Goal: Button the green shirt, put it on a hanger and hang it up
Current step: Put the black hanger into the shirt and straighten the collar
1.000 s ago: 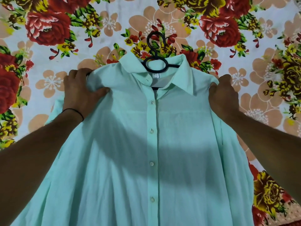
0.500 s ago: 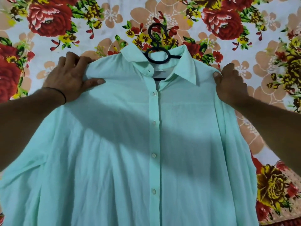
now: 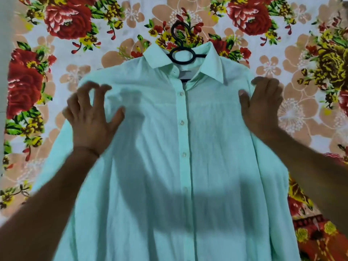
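One black hanger [image 3: 181, 57] carries the green shirt [image 3: 169, 185]. Its arms are hidden inside the garment, its ring and curled hook stick out past the collar [image 3: 212, 66], and a short stretch of its bar shows through the neck opening. We see the shirt lying front up on a flowered sheet [image 3: 305, 59], spreading from the hanger down towards us until it leaves the picture. It is a pale mint green with soft folds running its length, and its front is closed. The small collar button just below the hanger's ring is done up, and under it a row of pale buttons [image 3: 182, 122] runs straight down the placket. Our arms throw a broad shadow over the cloth well below the hanger.

Our left grip [image 3: 90, 117] is below and left of the hanger, over the shirt's shoulder. It is wide open, with the fingers spread and bent like a claw and the thumb stretched towards the placket. It has hold of nothing, and the blur keeps us from telling whether the fingertips touch the cloth. Our right grip [image 3: 261, 108] is below and right of the hanger, at the edge of the other shoulder. It too is open, laid flat on the cloth with the fingers straight and together and the thumb on the shirt front, pinching nothing.
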